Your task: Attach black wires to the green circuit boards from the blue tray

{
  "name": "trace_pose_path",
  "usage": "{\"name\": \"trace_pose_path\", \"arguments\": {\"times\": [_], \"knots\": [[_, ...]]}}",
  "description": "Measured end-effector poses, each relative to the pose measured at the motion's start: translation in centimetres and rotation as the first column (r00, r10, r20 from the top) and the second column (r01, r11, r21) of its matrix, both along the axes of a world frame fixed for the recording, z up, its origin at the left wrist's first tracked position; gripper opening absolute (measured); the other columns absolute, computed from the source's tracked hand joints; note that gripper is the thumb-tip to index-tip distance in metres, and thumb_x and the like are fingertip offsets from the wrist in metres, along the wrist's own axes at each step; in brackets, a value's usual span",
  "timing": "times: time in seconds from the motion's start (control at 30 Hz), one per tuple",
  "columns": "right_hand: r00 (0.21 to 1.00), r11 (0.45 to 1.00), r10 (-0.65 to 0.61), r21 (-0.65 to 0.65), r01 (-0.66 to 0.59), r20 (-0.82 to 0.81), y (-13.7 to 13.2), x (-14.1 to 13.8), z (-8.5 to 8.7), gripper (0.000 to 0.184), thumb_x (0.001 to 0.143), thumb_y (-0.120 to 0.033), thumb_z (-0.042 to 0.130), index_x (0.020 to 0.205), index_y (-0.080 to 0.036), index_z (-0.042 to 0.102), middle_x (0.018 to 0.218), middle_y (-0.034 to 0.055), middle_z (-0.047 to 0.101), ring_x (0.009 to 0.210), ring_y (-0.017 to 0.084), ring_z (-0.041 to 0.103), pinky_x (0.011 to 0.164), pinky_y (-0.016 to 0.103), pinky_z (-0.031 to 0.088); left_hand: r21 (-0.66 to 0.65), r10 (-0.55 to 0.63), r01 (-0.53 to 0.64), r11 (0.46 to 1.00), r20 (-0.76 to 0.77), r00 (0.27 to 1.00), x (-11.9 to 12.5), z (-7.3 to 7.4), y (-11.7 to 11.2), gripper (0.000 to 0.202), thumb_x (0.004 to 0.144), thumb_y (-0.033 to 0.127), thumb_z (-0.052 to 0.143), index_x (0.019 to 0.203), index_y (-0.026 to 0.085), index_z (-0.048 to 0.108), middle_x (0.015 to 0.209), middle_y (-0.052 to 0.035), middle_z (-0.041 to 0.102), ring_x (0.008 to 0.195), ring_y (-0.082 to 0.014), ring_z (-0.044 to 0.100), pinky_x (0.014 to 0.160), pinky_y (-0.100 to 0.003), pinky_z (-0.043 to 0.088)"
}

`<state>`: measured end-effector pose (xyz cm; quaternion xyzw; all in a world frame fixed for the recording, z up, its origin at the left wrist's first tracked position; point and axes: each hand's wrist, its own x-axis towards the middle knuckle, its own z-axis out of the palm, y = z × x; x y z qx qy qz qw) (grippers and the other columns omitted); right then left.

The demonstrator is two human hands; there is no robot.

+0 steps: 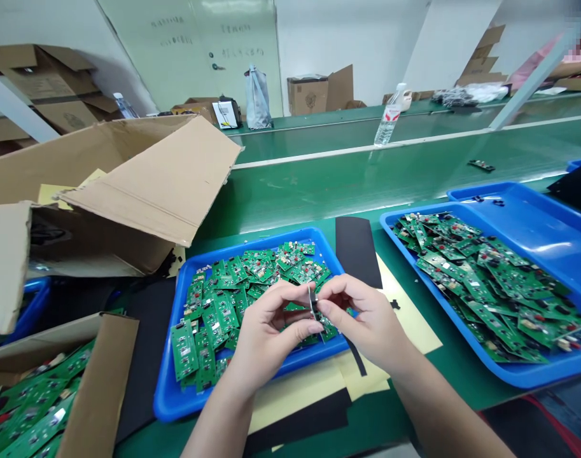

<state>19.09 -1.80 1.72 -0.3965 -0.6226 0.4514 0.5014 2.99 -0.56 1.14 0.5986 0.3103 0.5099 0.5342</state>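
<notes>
Two cardboard cartons at far left: upper carton (128, 184) open, flaps spread wide, a sheet of yellow paper (56, 194) at its mouth; lower carton (99, 381) packed with stacked green circuit boards (32, 410). Just right of the lower carton, a black sheet (144, 356), partly under the next tray.

Centre: blue plastic tray (168, 381), heaped with loose green boards (223, 296), flat and overlapping. Directly above the tray's right half, left hand (266, 337) and right hand (366, 318), together rather than apart, wrists toward the camera. Between the two hands, one narrow dark strip (313, 302), nearly upright, pinched by the fingertips of both hands; material too small to tell. Just below the strip, against the right hand's fingers, a single green circuit board (327, 329), partly hidden; grip on it impossible to tell.

Right of the hands: second black sheet (357, 251), flat on sheets of yellow backing paper (409, 324). Far right: second blue tray (462, 197), filled with more green boards (490, 286).

Beyond both trays, a green conveyor belt (347, 184), with a clear plastic bottle (388, 114) on its far side and one small circuit board (481, 165) lying on the belt near the right.
</notes>
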Motion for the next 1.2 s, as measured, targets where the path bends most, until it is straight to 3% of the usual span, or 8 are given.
{"name": "trace_pose_path", "arguments": {"times": [0.1, 0.2, 0.27, 0.43, 0.63, 0.77, 0.93, 1.2], "knots": [[0.999, 1.000, -0.025, 0.016, 0.025, -0.023, 0.0, 0.0, -0.2, 0.001, 0.084, -0.021, 0.056, 0.085, -0.020, 0.057, 0.075, 0.0002, 0.061, 0.066, 0.011, 0.058, 0.057, 0.022, 0.048, -0.025, -0.021, 0.022, 0.999, 0.044, 0.999, 0.1, 0.1, 0.1, 0.033, 0.066, 0.009, 0.075, 0.094, 0.027, 0.071, 0.086, -0.0011, 0.064, 0.085, -0.0147, 0.066, 0.068, -0.020, 0.057], [0.997, 0.997, -0.057, 0.052, 0.060, -0.053, 0.0, 0.1, -0.3, 0.022, 0.083, -0.017, 0.058, 0.103, -0.023, 0.054, 0.073, -0.0020, 0.059, 0.064, 0.011, 0.058, 0.057, 0.021, 0.049, -0.077, -0.049, 0.057, 0.995, 0.091, 0.995, 0.1, 0.2, 0.2, 0.030, 0.065, 0.013, 0.077, 0.091, 0.026, 0.072, 0.085, -0.0019, 0.065, 0.081, -0.0144, 0.065, 0.066, -0.021, 0.057], [0.998, 0.993, -0.066, 0.095, 0.067, -0.017, 0.0, 0.3, -0.3, 0.026, 0.083, -0.016, 0.058, 0.107, -0.024, 0.054, 0.075, -0.0013, 0.060, 0.067, 0.011, 0.059, 0.059, 0.022, 0.050, -0.130, -0.070, 0.084, 0.988, 0.110, 0.991, 0.0, 0.1, 0.3, 0.028, 0.064, 0.017, 0.078, 0.091, 0.025, 0.072, 0.085, -0.0026, 0.065, 0.078, -0.0145, 0.064, 0.065, -0.023, 0.056], [0.993, 0.986, -0.119, 0.119, 0.117, 0.013, 0.1, 0.4, 0.1, 0.013, 0.083, -0.016, 0.058, 0.094, -0.022, 0.062, 0.078, 0.0005, 0.064, 0.069, 0.012, 0.061, 0.061, 0.023, 0.052, -0.220, -0.104, 0.132, 0.967, 0.133, 0.986, -0.4, 0.0, 0.3, 0.030, 0.064, 0.025, 0.079, 0.093, 0.025, 0.073, 0.084, -0.0031, 0.063, 0.074, -0.0144, 0.059, 0.059, -0.022, 0.051], [0.982, 0.970, -0.186, 0.158, 0.186, -0.013, 0.1, 0.2, 0.0, 0.009, 0.082, -0.014, 0.058, 0.086, -0.021, 0.062, 0.076, 0.0010, 0.064, 0.068, 0.013, 0.061, 0.058, 0.024, 0.052, -0.225, -0.193, 0.200, 0.954, 0.054, 0.980, -0.5, 0.2, 0.3, 0.031, 0.071, 0.029, 0.074, 0.101, 0.028, 0.071, 0.080, -0.0017, 0.055, 0.074, -0.0128, 0.050, 0.067, -0.024, 0.045], [0.967, 0.926, -0.252, 0.297, 0.232, 0.031, 0.1, 0.1, 0.0, 0.011, 0.083, -0.011, 0.056, 0.084, -0.020, 0.061, 0.072, 0.0009, 0.062, 0.071, 0.014, 0.060, 0.059, 0.026, 0.050, -0.219, -0.238, 0.228, 0.949, -0.022, 0.971, -0.6, 0.4, 0.5, 0.030, 0.073, 0.033, 0.071, 0.102, 0.026, 0.071, 0.077, -0.0023, 0.052, 0.076, -0.0146, 0.046, 0.070, -0.026, 0.043], [0.937, 0.837, -0.335, 0.487, 0.249, 0.096, 0.4, 0.2, 0.1, 0.013, 0.083, -0.008, 0.054, 0.084, -0.019, 0.060, 0.074, 0.0020, 0.061, 0.071, 0.016, 0.060, 0.062, 0.030, 0.050, -0.211, -0.305, 0.282, 0.936, -0.084, 0.949, -0.9, 0.9, 0.7, 0.025, 0.073, 0.038, 0.070, 0.091, 0.021, 0.074, 0.077, -0.0044, 0.057, 0.075, -0.0160, 0.050, 0.066, -0.026, 0.043], [0.936, 0.779, -0.309, 0.609, 0.148, 0.168, 0.4, 0.4, 0.1, 0.021, 0.085, -0.003, 0.050, 0.090, -0.020, 0.061, 0.083, 0.0053, 0.058, 0.077, 0.017, 0.059, 0.064, 0.031, 0.053, -0.259, -0.423, 0.381, 0.887, -0.130, 0.897, -1.3, 1.9, 0.8, 0.028, 0.074, 0.044, 0.067, 0.079, 0.018, 0.074, 0.077, -0.0068, 0.061, 0.073, -0.0183, 0.055, 0.065, -0.029, 0.047]]}}
